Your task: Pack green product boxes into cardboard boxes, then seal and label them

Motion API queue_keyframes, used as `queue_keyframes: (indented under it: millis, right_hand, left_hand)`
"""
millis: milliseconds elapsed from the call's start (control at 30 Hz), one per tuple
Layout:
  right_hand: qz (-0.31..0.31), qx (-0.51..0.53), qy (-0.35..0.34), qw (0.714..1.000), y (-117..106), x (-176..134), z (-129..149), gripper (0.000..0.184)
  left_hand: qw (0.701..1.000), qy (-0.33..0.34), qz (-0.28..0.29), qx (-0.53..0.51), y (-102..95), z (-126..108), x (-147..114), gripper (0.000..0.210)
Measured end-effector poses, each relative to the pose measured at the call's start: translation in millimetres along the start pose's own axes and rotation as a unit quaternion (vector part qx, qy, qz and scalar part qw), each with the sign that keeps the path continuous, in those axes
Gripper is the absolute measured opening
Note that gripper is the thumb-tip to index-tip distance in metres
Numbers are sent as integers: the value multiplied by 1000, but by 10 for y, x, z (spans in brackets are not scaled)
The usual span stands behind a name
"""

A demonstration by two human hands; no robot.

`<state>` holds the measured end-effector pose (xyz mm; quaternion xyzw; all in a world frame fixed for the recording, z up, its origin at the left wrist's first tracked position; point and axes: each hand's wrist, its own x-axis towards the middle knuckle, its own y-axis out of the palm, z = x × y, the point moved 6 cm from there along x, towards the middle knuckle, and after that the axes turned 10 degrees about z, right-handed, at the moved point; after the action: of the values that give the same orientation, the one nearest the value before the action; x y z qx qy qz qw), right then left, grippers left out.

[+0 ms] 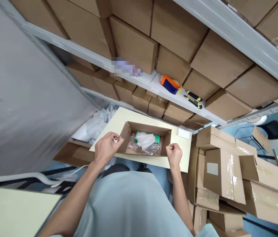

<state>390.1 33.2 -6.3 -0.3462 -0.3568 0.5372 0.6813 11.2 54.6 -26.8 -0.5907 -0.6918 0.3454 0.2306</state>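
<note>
An open cardboard box (145,126) rests on the pale yellow table in front of me. Inside it, clear bubble wrap (151,150) surrounds a green carton (156,138), with a crumpled white piece of packing (146,141) lying across the carton. My left hand (108,144) is at the box's left wall, thumb and curled fingers pinched at its edge. On the opposite side, my right hand (174,154) is closed at the right wall's edge. Part of the contact is hidden by the fingers of both hands.
Shelves packed with cardboard boxes (178,26) rise behind the table. A tape dispenser (170,85) and several utility knives (193,101) lie on one shelf. Stacked cartons (224,174) stand at the right. White wrapping material (92,126) is heaped at the left.
</note>
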Motion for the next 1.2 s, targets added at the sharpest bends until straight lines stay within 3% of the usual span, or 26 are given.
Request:
queue_keyframes:
  millis: [200,400,600,800,933,1200]
  right_hand:
    - [-15,44,31,998,-35,41,-230,15]
    - [2,91,46,995,65,-21,-42,17]
    - [62,136,58,987,93,-75,141,34]
    - [137,100,84,982,214,-38,241,48]
    - [197,49,71,977,312,-2,386,48]
    - [352,-34,64,933,431,102,358,43]
  left_hand:
    - [999,15,5,-35,95,-56,409,17]
    - [998,17,16,-60,2,26,606,20]
    - [985,29,110,-127,2,267,681,37]
    - [961,100,197,-164,222,168,633,38]
    - [945,136,274,-117,418,103,604,44]
    - [915,135,380,4,663,297,679,60]
